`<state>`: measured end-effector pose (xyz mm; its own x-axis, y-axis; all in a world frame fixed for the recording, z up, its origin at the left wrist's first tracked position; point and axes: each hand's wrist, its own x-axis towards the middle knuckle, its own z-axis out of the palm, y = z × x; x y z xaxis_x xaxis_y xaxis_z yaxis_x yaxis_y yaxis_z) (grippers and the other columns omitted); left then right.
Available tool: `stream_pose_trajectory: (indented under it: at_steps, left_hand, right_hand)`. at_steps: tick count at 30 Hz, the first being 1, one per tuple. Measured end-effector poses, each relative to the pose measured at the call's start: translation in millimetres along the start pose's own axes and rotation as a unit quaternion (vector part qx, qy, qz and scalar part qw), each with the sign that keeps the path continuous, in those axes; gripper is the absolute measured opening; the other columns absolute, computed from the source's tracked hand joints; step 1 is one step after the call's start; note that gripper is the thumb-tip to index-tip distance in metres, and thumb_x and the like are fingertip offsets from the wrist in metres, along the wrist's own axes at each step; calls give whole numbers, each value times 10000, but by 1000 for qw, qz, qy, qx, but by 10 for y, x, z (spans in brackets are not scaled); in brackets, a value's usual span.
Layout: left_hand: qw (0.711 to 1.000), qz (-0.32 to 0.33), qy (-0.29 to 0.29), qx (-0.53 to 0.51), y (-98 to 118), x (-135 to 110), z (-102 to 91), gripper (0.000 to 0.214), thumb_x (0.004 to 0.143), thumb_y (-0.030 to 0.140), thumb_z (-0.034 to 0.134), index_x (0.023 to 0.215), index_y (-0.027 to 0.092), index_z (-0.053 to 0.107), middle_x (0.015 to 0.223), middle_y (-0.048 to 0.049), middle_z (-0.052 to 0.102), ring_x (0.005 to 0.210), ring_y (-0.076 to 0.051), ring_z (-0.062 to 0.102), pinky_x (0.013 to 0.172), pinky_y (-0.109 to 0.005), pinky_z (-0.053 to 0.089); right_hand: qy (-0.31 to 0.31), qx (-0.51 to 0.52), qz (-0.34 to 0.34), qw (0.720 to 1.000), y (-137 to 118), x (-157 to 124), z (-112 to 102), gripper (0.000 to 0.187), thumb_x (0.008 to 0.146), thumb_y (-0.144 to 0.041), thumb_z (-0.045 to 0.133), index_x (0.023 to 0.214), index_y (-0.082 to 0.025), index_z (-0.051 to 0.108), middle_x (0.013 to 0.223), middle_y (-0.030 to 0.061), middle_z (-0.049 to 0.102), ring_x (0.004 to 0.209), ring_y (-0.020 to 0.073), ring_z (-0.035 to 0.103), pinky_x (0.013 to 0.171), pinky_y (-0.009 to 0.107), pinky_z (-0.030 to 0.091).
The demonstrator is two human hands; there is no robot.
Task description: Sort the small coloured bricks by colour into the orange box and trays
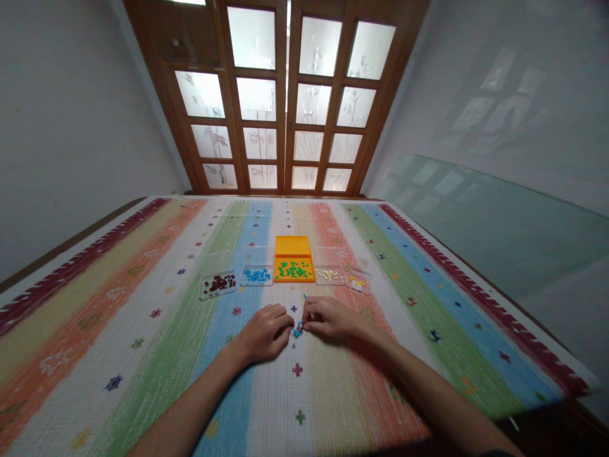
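Observation:
A small cluster of blue and dark brown plastic pieces point(297, 332) lies on the tablecloth between my two hands. My left hand point(269, 331) rests at its left side, fingers curled together with the tips at the cluster's edge. From the right, my right hand point(332, 317) reaches in with thumb and fingers pinched close by the pieces. A tiny blue piece point(304, 296) shows at the upper edge of the right hand's fingers; whether it is held cannot be made out. What is between either hand's fingertips is hidden or too small to name.
Beyond my hands stand an open yellow case point(292, 245) with green pieces and clear boxes of brown pieces point(219, 284), blue pieces point(257, 275), cream pieces point(330, 275) and yellow-and-white pieces point(358, 283). A striped tablecloth point(157, 355) covers the table. Wooden glazed doors point(288, 127) stand behind.

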<state>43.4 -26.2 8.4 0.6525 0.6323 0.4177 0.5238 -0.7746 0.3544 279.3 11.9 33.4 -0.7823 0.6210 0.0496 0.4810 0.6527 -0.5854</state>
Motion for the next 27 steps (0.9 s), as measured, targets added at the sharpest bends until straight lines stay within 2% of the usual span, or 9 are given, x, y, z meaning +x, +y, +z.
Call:
stream_pose_trajectory:
  at_steps: [3, 6, 12, 16, 19, 23, 27]
  left_hand:
    - [1000, 1, 2, -2, -2, -1, 4, 137, 887, 135, 511, 894, 174, 642, 794, -53, 604, 760, -191, 550, 686, -311, 435]
    - [1000, 1, 8, -11, 12, 5, -8, 147, 876, 125, 504, 899, 172, 641, 784, -52, 599, 749, -187, 541, 682, -310, 435]
    - [997, -16, 23, -75, 72, 14, -53, 147, 844, 119, 517, 904, 165, 643, 730, -27, 559, 691, -164, 520, 632, -291, 418]
    - [995, -10, 18, -97, 88, 15, -50, 144, 816, 112, 531, 880, 168, 648, 720, -22, 553, 685, -159, 520, 632, -289, 423]
    - [995, -6, 16, -98, 86, 9, -38, 156, 816, 115, 535, 898, 166, 658, 727, -25, 558, 696, -163, 530, 639, -292, 429]
    - [995, -5, 7, -99, 83, 1, -33, 170, 818, 114, 534, 912, 171, 663, 733, -25, 562, 697, -163, 531, 651, -294, 440]
    - [996, -6, 3, -92, 80, 0, -33, 144, 807, 111, 535, 879, 176, 642, 739, -26, 559, 703, -165, 526, 660, -297, 436]
  right_hand:
    - [7, -5, 20, 1000, 2, 29, -100, 69, 860, -161, 643, 864, -175, 711, 849, 29, 660, 757, 153, 594, 706, 252, 451]
    - [55, -26, 27, 998, 72, 123, -228, 81, 883, -169, 613, 890, -168, 694, 840, 29, 656, 737, 151, 578, 700, 257, 447]
    - [138, -98, 26, 985, 352, 490, -407, 73, 884, -133, 606, 910, -147, 672, 938, 73, 669, 841, 176, 601, 773, 288, 459]
    - [151, -137, 48, 978, 438, 701, -416, 101, 887, -122, 600, 936, -154, 683, 968, 80, 664, 864, 180, 606, 784, 284, 455]
    - [136, -170, 68, 974, 444, 785, -383, 152, 898, -115, 576, 976, -157, 700, 1006, 93, 654, 869, 186, 608, 769, 280, 446]
    - [124, -172, 64, 975, 425, 757, -342, 213, 901, -90, 554, 1025, -161, 712, 1002, 90, 645, 856, 185, 605, 755, 278, 443]
    - [111, -125, 16, 986, 364, 506, -355, 178, 872, -125, 627, 1020, -172, 714, 952, 57, 651, 822, 166, 593, 731, 265, 443]
